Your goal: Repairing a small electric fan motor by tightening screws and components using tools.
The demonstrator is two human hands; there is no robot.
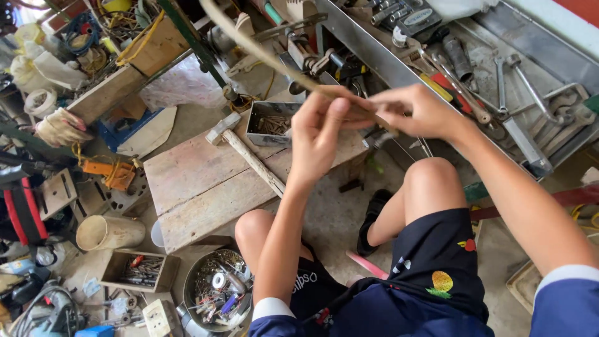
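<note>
We sit low on a cluttered workshop floor, a plank board (206,181) before our knees with a hammer (246,153) and a tin of nails (269,123) within easy reach. Both arms are raised, elbows bent. Our left hand (321,128) and right hand (415,112) pinch a thin strip (262,55), held up close for a clear look.
</note>
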